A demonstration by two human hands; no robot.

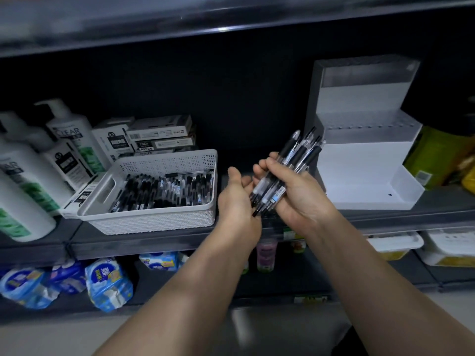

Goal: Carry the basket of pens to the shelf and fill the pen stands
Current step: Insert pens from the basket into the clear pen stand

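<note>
Our right hand (295, 196), just right of the basket (159, 222), has its fingers curled round a bundle of pens (291, 163) that angles up and away. Our left hand (237, 201) sits between basket and bundle, fingers loose, gripping nothing, close by the pens' lower ends. Spare pens (164, 191) lie in the basket. The white stand (359, 173) sits farther right, on the same shelf (154, 242).

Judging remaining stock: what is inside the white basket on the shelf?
The basket holds many black-and-clear pens lying flat, covering its floor. Whether more lie beneath the top layer is hidden. The right hand grips another bundle outside it.
</note>
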